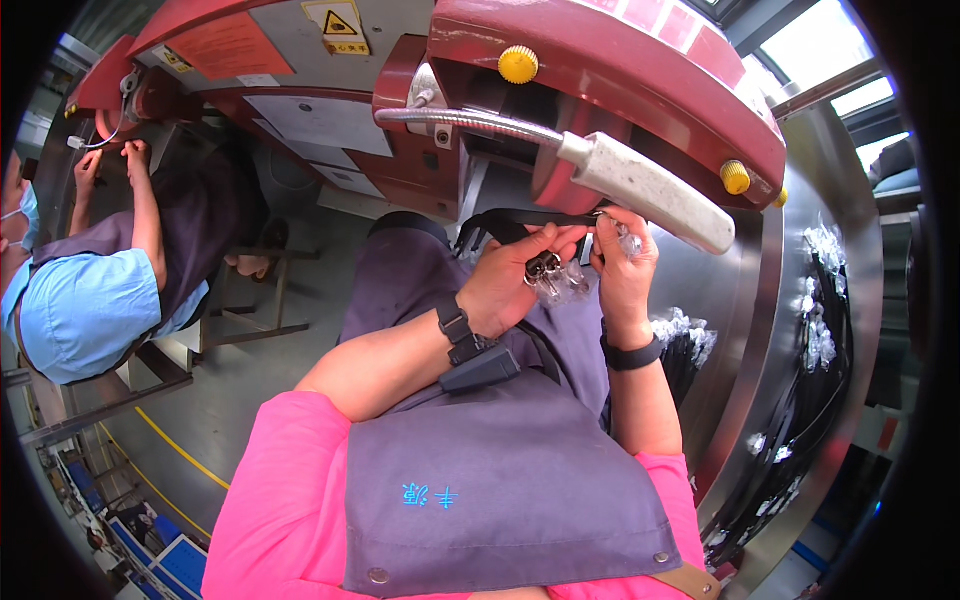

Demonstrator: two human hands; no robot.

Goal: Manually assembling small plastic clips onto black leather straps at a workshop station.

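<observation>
In my lap, below the machine's lamp, my left hand [508, 280] is closed around a black strap [490, 228] and a bunch of small dark metal fittings [543, 266]. Crinkled clear plastic [566, 288] hangs off these fittings. Just beside it, my right hand [626, 268] pinches something at the strap's far end. A clear plastic wrap [629, 241] shows among its fingers; the exact piece between the fingertips is too small to make out.
Close above my hands hang a white lamp [655, 190] on a flexible arm and a red machine [600, 70]. On the right, black straps [825, 330] with plastic-wrapped ends lie on a metal table [740, 300]. To the left, a co-worker in a blue shirt [95, 310] sits working.
</observation>
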